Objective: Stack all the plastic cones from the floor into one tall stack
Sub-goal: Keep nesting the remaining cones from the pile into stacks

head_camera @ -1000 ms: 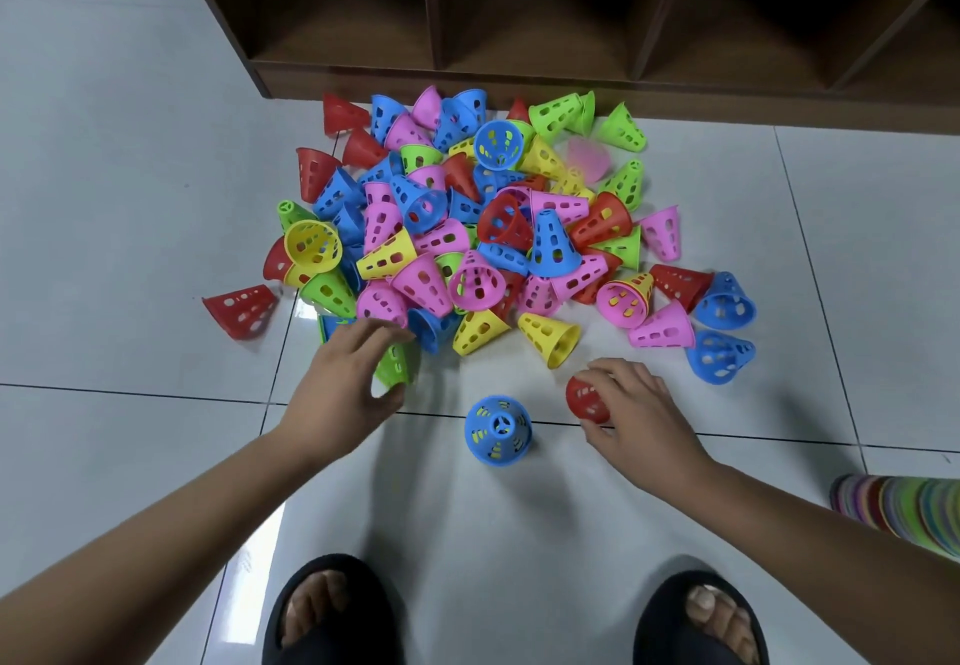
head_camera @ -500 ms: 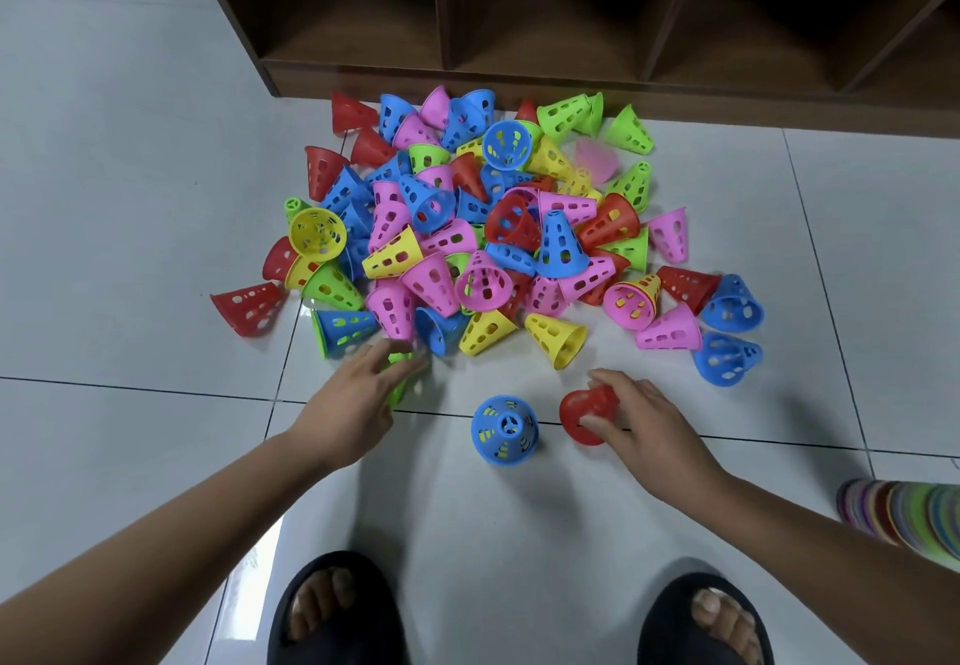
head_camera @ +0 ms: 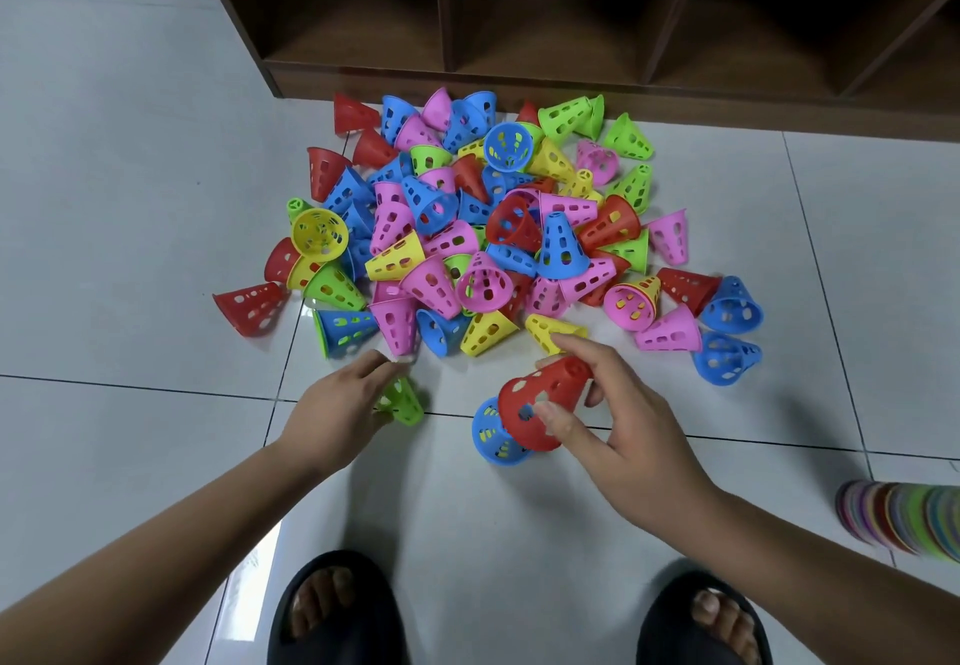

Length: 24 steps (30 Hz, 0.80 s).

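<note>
Found right hand [head_camera: 631, 430] curled around a red cone [head_camera: 540, 402]: thumb pressed on the wall near the wide rim, fingers wrapped over the narrow end. Noted red cone lifted off the floor [head_camera: 130, 259] and tilted, wide mouth facing down and left, partly covering a blue cone [head_camera: 488, 441] resting on the tile beneath it. Saw left hand [head_camera: 337, 404] with fingers bent around a green cone [head_camera: 405, 404] lying on its side just in front of the heap; appeared to be gripping its narrow end, though too blurred at the fingertips to confirm. Logged main pile of cones [head_camera: 483, 228] in red, blue, pink, yellow and green, all perforated, heaped on the floor between the hands and a dark wooden shelf unit [head_camera: 571, 51], with a few strays at either side. Marked a multicoloured stack [head_camera: 904, 514] at far right edge, cut off by the frame. Noted black sandals [head_camera: 379, 628] at bottom, toes toward the pile.
</note>
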Tool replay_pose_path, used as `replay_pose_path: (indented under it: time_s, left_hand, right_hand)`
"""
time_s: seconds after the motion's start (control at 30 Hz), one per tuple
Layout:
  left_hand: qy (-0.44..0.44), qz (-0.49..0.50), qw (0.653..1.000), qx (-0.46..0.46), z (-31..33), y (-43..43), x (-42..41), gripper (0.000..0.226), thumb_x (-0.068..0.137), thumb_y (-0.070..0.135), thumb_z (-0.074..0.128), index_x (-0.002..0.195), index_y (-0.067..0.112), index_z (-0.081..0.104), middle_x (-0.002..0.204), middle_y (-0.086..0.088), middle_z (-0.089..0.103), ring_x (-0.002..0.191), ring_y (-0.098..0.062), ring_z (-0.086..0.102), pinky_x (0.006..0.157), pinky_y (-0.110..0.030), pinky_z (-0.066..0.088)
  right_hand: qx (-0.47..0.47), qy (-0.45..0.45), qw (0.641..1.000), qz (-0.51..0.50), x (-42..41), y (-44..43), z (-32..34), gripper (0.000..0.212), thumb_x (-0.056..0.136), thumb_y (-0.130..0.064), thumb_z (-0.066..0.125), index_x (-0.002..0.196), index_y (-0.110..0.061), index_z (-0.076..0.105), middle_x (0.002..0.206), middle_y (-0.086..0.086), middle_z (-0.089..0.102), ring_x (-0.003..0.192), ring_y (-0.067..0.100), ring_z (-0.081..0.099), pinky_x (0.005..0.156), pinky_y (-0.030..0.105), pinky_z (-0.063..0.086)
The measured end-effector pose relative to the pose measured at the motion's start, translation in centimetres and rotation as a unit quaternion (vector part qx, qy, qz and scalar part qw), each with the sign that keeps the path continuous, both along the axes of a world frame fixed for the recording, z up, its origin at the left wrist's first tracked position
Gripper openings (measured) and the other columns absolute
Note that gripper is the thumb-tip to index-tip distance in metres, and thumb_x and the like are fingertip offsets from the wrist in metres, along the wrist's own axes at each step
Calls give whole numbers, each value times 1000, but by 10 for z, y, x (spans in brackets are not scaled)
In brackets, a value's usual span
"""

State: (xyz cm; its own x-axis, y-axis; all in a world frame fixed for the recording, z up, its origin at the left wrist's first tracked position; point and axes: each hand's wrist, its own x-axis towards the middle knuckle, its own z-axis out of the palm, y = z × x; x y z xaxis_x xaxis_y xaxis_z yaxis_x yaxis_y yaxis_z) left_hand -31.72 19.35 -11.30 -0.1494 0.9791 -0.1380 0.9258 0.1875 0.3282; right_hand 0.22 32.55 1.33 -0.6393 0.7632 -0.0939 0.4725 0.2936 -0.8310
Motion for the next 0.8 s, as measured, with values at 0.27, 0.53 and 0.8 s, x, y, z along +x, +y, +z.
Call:
replay_pose_path:
  time_s: [0.27, 0.53, 0.8]
  left_hand:
    - [43, 16, 998, -45, -4, -1, 5, 76, 72, 35, 95, 139, 20, 63, 110, 1, 61, 92, -31, 70, 61, -36, 55]
    - [-49, 52, 996, 58, 30, 8, 17, 60, 85, 64, 78, 132, 32, 59, 108, 8, 56, 88, -19, 60, 64, -33, 54]
    - [-217, 77, 967, 109, 93, 26, 74, 57, 92, 73, 61, 133, 34, 53, 107, 15, 65, 90, -9, 62, 75, -30, 51]
  right_hand:
    - [82, -75, 979, 174, -4, -4, -30, 42, 101, -38, 68, 141, -31, 56, 131, -22, 55, 128, 4, 48, 106, 24, 44]
    - [106, -146, 970, 161, 7, 13, -55, 48, 95, -47, 71, 138, -34, 56, 130, -20, 57, 126, 4, 48, 106, 27, 45]
    - [-120, -157, 975, 101, 6, 11, -73, 41, 89, -43, 76, 126, -37, 58, 100, -13, 71, 99, 0, 67, 88, 30, 57]
